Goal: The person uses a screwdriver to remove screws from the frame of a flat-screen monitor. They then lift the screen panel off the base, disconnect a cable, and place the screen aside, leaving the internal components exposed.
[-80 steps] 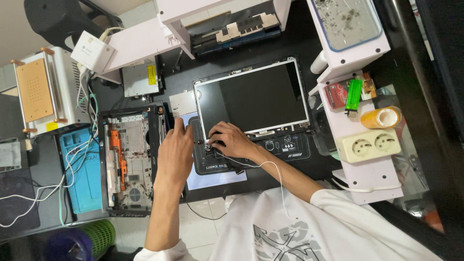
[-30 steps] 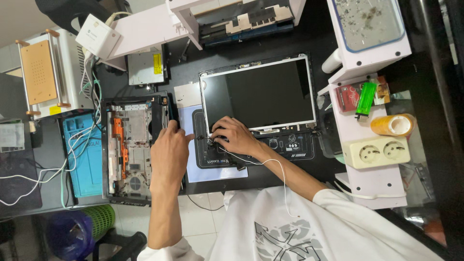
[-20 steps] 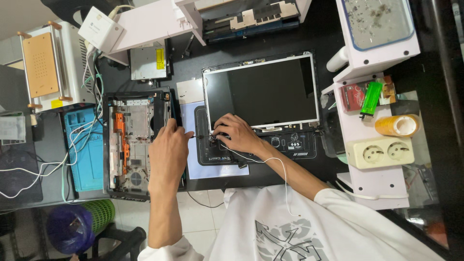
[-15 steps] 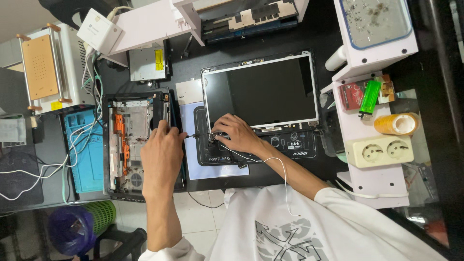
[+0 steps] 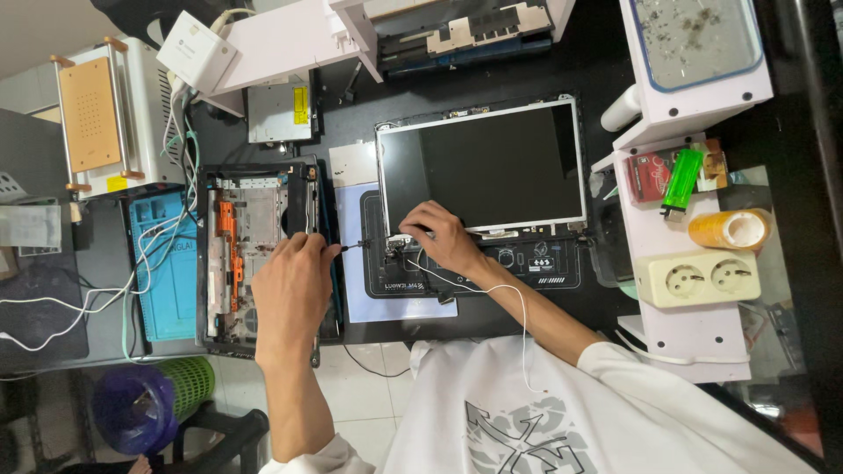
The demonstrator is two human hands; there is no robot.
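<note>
Screwdriver [image 5: 351, 247] pinched in left hand [image 5: 291, 285] fingers, tip aimed at hinge — right hand [image 5: 442, 241] fingers press laptop screen [image 5: 481, 167] steady.

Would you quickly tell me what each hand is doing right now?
Left hand: closed on a thin dark tool.
Right hand: fingers pressed on the screen panel, holding nothing visible.

Opened laptop base [image 5: 259, 250] left of screen panel [image 5: 487, 167]
</note>
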